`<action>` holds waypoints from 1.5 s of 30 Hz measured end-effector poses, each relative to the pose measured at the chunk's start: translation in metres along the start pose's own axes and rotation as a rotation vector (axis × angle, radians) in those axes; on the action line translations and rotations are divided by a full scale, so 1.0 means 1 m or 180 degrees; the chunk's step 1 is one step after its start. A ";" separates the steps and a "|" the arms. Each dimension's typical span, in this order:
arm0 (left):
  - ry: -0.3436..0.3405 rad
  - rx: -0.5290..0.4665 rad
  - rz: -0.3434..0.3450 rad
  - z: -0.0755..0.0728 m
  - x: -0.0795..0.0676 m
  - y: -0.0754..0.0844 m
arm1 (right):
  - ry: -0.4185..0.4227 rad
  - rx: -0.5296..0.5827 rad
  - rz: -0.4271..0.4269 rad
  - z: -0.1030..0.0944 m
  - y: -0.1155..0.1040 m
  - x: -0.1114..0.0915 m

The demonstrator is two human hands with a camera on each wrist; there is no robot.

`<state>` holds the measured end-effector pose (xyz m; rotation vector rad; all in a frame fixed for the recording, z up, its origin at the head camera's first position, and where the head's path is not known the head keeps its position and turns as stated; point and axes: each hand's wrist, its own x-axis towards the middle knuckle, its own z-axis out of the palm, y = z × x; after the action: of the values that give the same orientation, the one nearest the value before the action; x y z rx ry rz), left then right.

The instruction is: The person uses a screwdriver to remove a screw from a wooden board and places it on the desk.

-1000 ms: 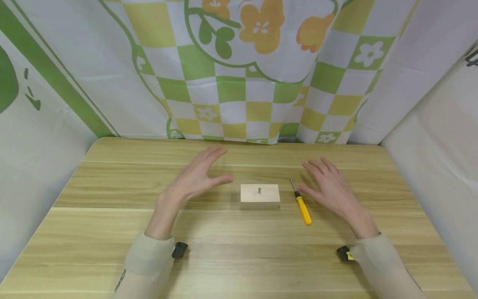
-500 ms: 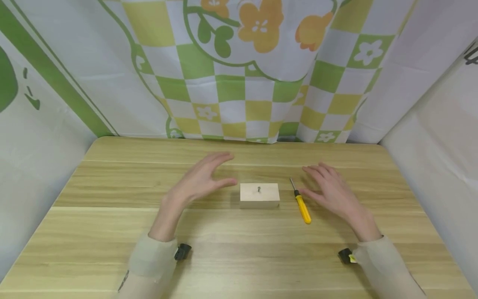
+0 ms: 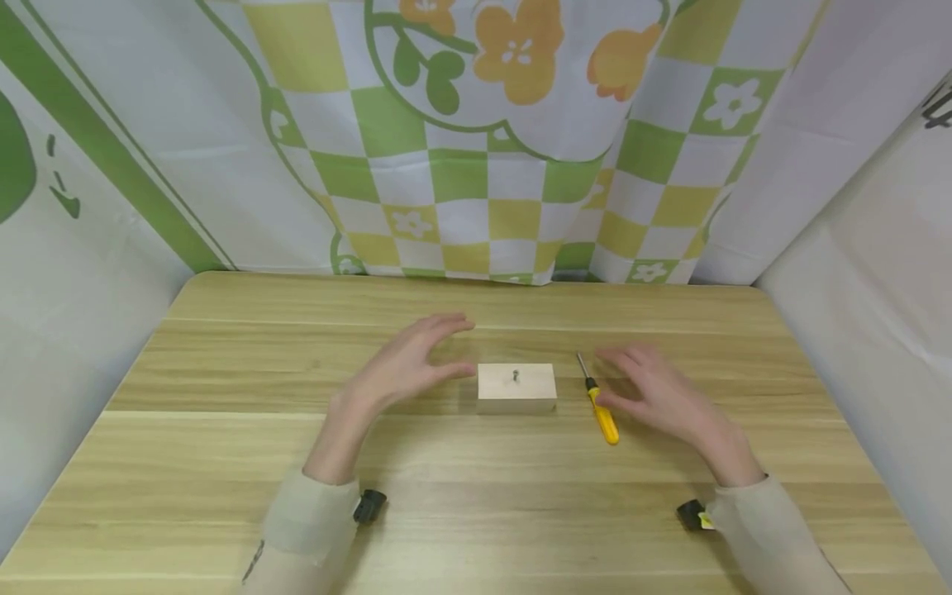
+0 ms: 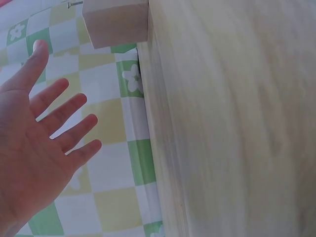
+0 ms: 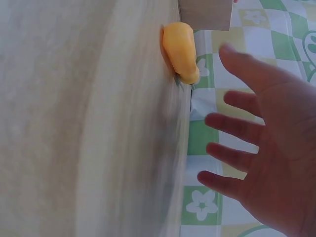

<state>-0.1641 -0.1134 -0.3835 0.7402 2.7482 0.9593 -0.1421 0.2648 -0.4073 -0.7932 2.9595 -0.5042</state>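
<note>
A pale wooden block [image 3: 506, 392] lies on the table, with a small screw [image 3: 516, 376] standing up out of its top. To its right is a screwdriver [image 3: 605, 420] with a yellow handle and a black collar, its metal tip pointing away from the person. My left hand [image 3: 405, 364] is held left of the block, fingers spread, thumb tip near the block's left side. My right hand [image 3: 662, 397] hovers beside the screwdriver, its thumb overlapping the handle in the head view. In the right wrist view the fingers stand apart from the yellow handle [image 5: 180, 49]. Both hands hold nothing.
The wood-grain table [image 3: 476, 512] reaches back to a green and yellow checked curtain [image 3: 461, 182]. White cloth walls [image 3: 885, 273] stand at both sides. Small black cameras [image 3: 369, 506] sit at the sleeve cuffs.
Both hands have come down and nearer to the block and screwdriver. The left has shifted right, and the right thumb now overlaps the yellow handle. Block and screwdriver stay in place.
</note>
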 end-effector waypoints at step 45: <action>-0.0586 -0.0242 0.0015 0.018 0.003 0.012 | -0.0438 0.0337 -0.0193 0.008 0.002 -0.020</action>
<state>-0.1565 -0.0944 -0.3907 0.7810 2.5390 0.9402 -0.1247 0.2741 -0.4167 -0.8714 2.7655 -0.5793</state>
